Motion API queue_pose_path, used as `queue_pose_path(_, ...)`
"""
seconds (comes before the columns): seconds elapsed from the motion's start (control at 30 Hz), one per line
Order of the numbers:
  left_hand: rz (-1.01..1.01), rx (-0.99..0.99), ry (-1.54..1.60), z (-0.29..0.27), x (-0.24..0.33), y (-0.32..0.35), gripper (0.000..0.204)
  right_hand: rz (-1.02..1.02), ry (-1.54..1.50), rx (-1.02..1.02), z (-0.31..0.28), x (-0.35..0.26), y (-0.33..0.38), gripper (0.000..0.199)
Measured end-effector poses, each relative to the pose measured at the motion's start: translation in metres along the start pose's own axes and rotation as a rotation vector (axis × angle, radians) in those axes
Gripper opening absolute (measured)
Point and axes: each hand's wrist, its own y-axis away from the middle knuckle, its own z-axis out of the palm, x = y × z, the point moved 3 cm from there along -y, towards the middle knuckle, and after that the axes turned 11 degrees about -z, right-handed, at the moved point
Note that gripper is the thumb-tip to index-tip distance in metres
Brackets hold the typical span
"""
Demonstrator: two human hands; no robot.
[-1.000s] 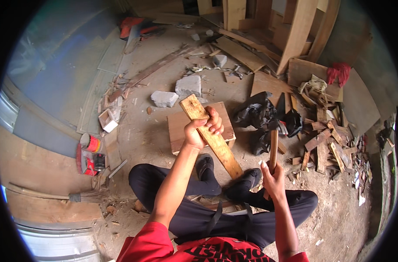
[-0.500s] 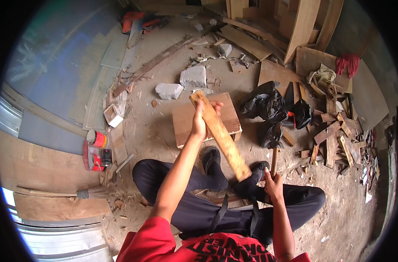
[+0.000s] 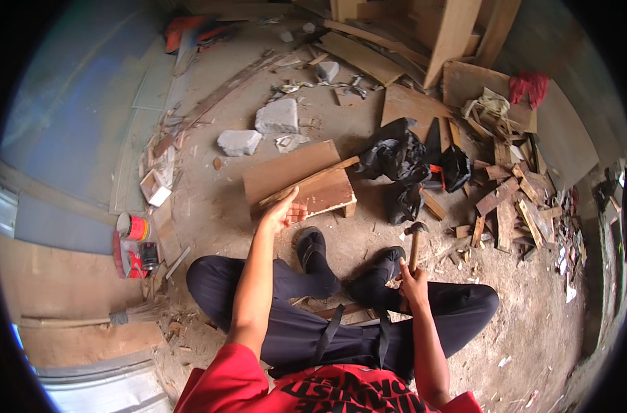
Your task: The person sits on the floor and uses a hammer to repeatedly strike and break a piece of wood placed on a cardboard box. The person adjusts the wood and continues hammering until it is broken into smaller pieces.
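Note:
A low wooden box [image 3: 286, 165], like a small bench, stands on the floor in front of my feet. Across its top lies a narrow wooden strip [image 3: 320, 174], seen nearly edge-on and slanting up toward the right. Beside the strip's near left end is my left hand [image 3: 284, 213], palm turned right and fingers stretched apart. The thumb is close to the wood; no grip shows. My right hand [image 3: 414, 286] is closed round the handle of a hammer [image 3: 415, 249], held upright over my right foot with its dark head at the top.
Black plastic bags [image 3: 396, 155] sit right of the box. Farther right is a heap of wood offcuts [image 3: 513, 206]. Two concrete chunks [image 3: 277, 116] lie beyond the box. Paint cans [image 3: 132, 227] and a stick broom [image 3: 131, 313] are at the left. Boards [image 3: 362, 58] lie at the back.
The wooden strip has gone from my raised left hand down onto the box. My left hand has lowered and opened. The hammer's head has come into sight beside the bags.

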Motion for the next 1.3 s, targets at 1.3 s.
queue_pose_path(1.3, 1.138, 0.927, -1.091, 0.106, 0.042, -0.042, 0.052, -0.254, 0.775, 0.528, -0.016, 0.099, -0.187, 0.05)
